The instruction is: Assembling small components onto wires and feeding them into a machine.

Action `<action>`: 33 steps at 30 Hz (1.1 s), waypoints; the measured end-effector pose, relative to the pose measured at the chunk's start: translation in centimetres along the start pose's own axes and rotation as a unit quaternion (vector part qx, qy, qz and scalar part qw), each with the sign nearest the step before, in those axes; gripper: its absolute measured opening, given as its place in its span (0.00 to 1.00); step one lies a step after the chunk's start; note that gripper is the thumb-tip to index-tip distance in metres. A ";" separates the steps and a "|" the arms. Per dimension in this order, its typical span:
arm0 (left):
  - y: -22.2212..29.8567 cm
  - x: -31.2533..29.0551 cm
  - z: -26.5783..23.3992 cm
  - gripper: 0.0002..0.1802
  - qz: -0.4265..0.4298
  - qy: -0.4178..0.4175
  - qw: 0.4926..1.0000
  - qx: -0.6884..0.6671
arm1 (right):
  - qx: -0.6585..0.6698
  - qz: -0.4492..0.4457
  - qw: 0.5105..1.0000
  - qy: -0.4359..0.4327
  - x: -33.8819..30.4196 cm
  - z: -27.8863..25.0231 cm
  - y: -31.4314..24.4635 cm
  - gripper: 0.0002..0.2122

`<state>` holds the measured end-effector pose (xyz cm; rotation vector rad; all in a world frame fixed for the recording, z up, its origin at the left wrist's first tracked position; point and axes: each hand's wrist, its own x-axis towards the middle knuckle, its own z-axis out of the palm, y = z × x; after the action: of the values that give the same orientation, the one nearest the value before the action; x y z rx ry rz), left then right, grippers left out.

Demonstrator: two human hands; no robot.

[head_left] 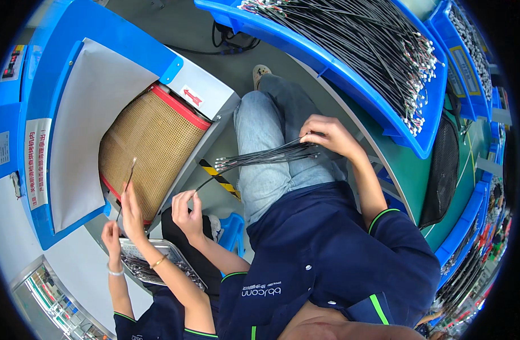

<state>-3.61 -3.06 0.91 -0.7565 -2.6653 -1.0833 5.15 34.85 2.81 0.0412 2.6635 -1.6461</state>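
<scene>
Across my lap lies a bundle of thin black cables (265, 157) with small white connectors at the ends. My right hand (328, 135) is closed on the bundle near its right end, above my knee. Left of my legs, my left hand (187, 214) is closed in a pinch on the near end of a single black cable (206, 182). This cable runs up to the bundle's left end.
To the left, a blue-and-white machine (44, 119) has a tan mesh conveyor belt (146, 136). A co-worker's hands (131, 212) hold a cable beside it, near a metal tray (158, 249) of cables. At upper right, a blue bin (328, 79) full of cables stands on a green bench (404, 164).
</scene>
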 end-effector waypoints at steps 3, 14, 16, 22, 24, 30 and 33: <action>0.4 -0.2 -0.6 0.08 0.004 0.005 1.000 0.011 | -0.003 -0.026 1.000 -0.016 -0.3 0.0 0.4 0.04; 1.7 -0.3 -2.4 0.08 0.027 0.042 0.998 0.031 | -0.195 -0.254 0.944 0.084 -0.4 -1.0 -1.6 0.09; 1.5 -0.7 -2.6 0.08 0.030 0.059 0.997 0.030 | -0.223 -0.280 0.928 0.108 -0.6 -1.4 -2.2 0.09; 0.7 -2.3 -4.0 0.07 0.047 0.087 0.995 0.026 | -0.199 -0.303 0.922 0.134 -1.1 -1.6 -3.0 0.11; 0.5 -2.9 -4.4 0.07 0.057 0.094 0.994 0.023 | -0.180 -0.328 0.917 0.136 -1.3 -1.5 -3.1 0.12; 0.3 -3.6 -5.2 0.06 0.088 0.117 0.989 0.011 | -0.160 -0.345 0.914 0.142 -1.7 -1.6 -2.6 0.12; 0.6 -3.8 -5.2 0.06 0.106 0.132 0.986 0.007 | -0.149 -0.344 0.917 0.133 -1.9 -1.7 -2.6 0.12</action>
<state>-0.25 -7.80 3.79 -0.8089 -2.3122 -1.0291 6.98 35.15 5.95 -0.8234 3.3596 -1.3831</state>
